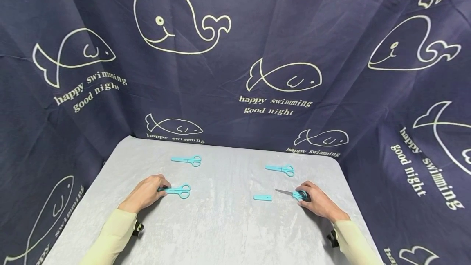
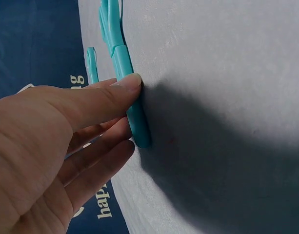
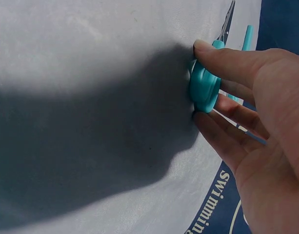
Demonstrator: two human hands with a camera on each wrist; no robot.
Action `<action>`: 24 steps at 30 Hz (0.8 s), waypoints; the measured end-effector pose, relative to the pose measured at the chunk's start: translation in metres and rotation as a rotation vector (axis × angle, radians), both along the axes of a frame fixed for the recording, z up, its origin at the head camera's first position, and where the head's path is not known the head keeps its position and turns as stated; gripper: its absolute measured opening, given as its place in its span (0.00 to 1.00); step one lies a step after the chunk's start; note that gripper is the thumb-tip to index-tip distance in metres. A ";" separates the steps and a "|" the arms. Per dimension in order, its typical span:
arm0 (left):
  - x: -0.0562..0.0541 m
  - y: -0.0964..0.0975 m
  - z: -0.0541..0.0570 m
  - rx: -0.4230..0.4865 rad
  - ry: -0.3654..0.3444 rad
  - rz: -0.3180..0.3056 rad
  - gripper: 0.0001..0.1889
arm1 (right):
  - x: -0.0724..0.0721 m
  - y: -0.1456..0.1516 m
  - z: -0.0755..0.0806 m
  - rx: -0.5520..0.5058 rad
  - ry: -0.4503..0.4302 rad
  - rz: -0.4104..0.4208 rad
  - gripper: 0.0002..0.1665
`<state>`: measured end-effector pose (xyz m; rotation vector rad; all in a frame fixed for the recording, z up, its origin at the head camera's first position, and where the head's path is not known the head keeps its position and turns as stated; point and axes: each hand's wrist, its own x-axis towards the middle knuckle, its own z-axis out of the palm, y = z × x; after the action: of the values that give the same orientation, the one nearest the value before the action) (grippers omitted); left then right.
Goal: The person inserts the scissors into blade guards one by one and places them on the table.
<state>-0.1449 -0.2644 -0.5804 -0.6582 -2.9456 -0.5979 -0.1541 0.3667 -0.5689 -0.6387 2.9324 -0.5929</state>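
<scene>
Turquoise scissors (image 1: 182,191) with the blades inside a matching cover lie under my left hand (image 1: 150,191). Thumb and fingers pinch that blade cover (image 2: 137,122) near its tip, and the handles point right. On the other side, my right hand (image 1: 317,200) holds a second pair of scissors (image 1: 296,194) by its turquoise handles (image 3: 204,87). Its bare metal blades (image 1: 283,192) point left, seemingly together. A loose turquoise cover (image 1: 263,197) lies on the table to the left of those blade tips.
Two more covered scissors lie farther back, one pair (image 1: 187,160) at left and another pair (image 1: 280,169) at right. The pale grey tabletop (image 1: 220,232) meets dark blue curtains (image 1: 235,126) with whale and fish prints behind and at both sides.
</scene>
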 end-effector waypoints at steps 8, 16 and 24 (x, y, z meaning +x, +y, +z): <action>0.001 0.000 0.001 -0.019 -0.004 0.005 0.11 | 0.002 -0.001 0.002 0.002 -0.001 -0.005 0.23; 0.002 -0.003 -0.003 -0.033 0.001 0.044 0.13 | 0.003 -0.002 0.003 0.019 0.016 -0.022 0.21; 0.007 -0.007 -0.005 -0.029 -0.008 0.074 0.14 | 0.003 -0.002 0.002 0.046 0.016 -0.055 0.21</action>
<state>-0.1380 -0.2716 -0.5852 -0.5481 -2.9761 -0.5544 -0.1507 0.3651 -0.5666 -0.5628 2.9771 -0.5254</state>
